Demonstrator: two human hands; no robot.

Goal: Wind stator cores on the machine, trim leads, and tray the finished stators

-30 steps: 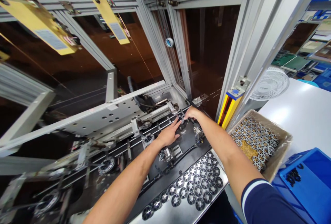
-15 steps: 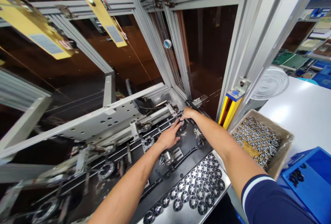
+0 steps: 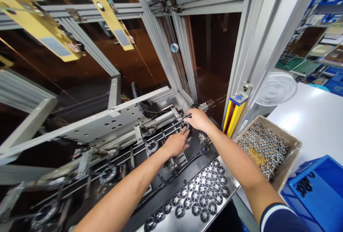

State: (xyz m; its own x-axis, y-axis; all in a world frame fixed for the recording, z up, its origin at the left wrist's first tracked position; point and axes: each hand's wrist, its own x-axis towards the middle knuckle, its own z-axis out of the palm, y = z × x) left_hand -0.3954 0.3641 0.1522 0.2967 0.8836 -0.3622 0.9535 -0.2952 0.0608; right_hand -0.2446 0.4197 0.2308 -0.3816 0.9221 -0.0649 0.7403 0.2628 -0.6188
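A round black-and-silver wheel-like part (image 3: 185,125) sits in the machine at the right end of its rails. My left hand (image 3: 177,144) reaches over the black bed with fingers stretched, its fingertips at the near edge of this part. Just beyond, my right hand (image 3: 198,119) hovers at the part's right side, thumb and forefinger apart; its other fingers are hidden. Nothing shows in either hand. Another round part (image 3: 152,147) lies in the machine left of my left hand, and a further one (image 3: 108,174) lies farther left.
Rows of black-and-silver round parts (image 3: 203,200) stand on a metal plate (image 3: 171,223) along the near edge. To the right are a box of silver rings (image 3: 268,142), a blue bin (image 3: 321,185) with small black pieces, a yellow upright bar (image 3: 234,116) and a white fan (image 3: 277,89).
My right hand has drawn back a little from the round part, its thumb and forefinger now apart. My left hand stays at the part. The whole view has shifted slightly.
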